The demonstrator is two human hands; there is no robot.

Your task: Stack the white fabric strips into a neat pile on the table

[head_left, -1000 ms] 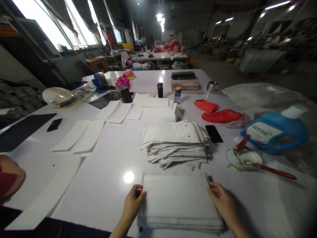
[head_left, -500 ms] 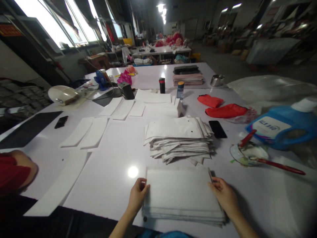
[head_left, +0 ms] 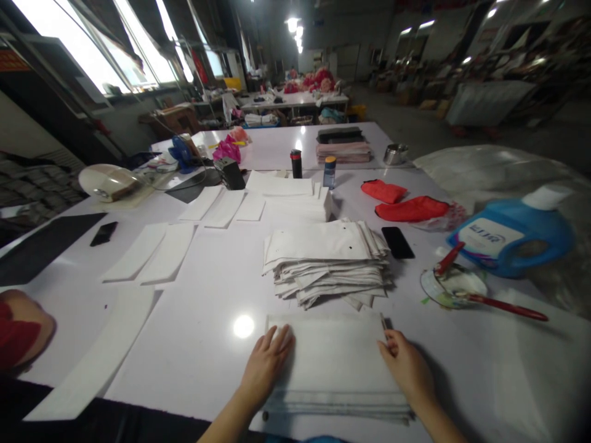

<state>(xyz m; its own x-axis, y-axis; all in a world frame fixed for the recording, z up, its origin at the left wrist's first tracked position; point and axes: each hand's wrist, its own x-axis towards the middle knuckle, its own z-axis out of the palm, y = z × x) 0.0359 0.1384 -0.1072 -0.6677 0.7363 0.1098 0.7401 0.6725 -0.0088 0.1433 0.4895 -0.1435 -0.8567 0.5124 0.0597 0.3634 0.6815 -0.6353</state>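
A flat stack of white fabric sheets (head_left: pixel 336 363) lies at the near edge of the white table (head_left: pixel 207 344). My left hand (head_left: pixel 268 364) rests palm down on the stack's left part, fingers spread. My right hand (head_left: pixel 405 368) presses against the stack's right edge, fingers on its far right corner. Just behind it sits a taller, uneven pile of white folded pieces (head_left: pixel 325 261) with small dark holes.
A black phone (head_left: pixel 398 242), red cloths (head_left: pixel 410 211), a blue detergent jug (head_left: pixel 510 237) and a dish with red-handled brushes (head_left: pixel 455 288) lie to the right. White strips (head_left: pixel 152 252) lie on the left, with another person's red sleeve (head_left: pixel 18 335) at the far left.
My left hand has moved from the stack's left edge onto its top, lying flat. The right hand stays at the right edge. The view shifted slightly.
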